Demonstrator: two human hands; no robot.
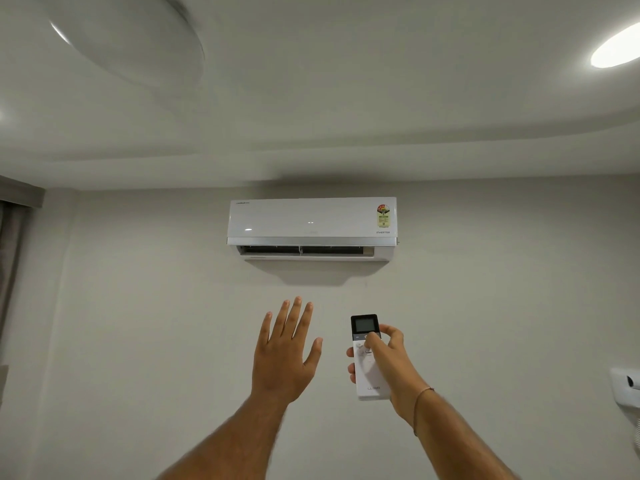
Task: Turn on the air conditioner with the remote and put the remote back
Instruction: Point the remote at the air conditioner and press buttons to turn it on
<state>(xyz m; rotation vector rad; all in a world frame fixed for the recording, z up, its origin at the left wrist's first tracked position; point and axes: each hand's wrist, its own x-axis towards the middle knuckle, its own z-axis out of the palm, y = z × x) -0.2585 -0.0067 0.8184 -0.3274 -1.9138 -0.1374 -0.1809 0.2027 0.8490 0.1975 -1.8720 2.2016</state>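
Observation:
A white wall-mounted air conditioner (311, 221) hangs high on the wall ahead, its bottom louvre open onto a dark vent slot. My right hand (388, 365) grips a white remote (367, 375) with a dark screen at its top, held upright and pointed at the unit. The thumb lies across the buttons just under the screen. My left hand (284, 355) is raised beside it, palm toward the wall, fingers spread, holding nothing. Both hands are below the unit.
A spinning ceiling fan (121, 39) blurs at the upper left and a round ceiling light (614, 46) glows at the upper right. A curtain with pelmet (14, 237) hangs at the left edge. A white wall fitting (627, 386) juts out at the right edge.

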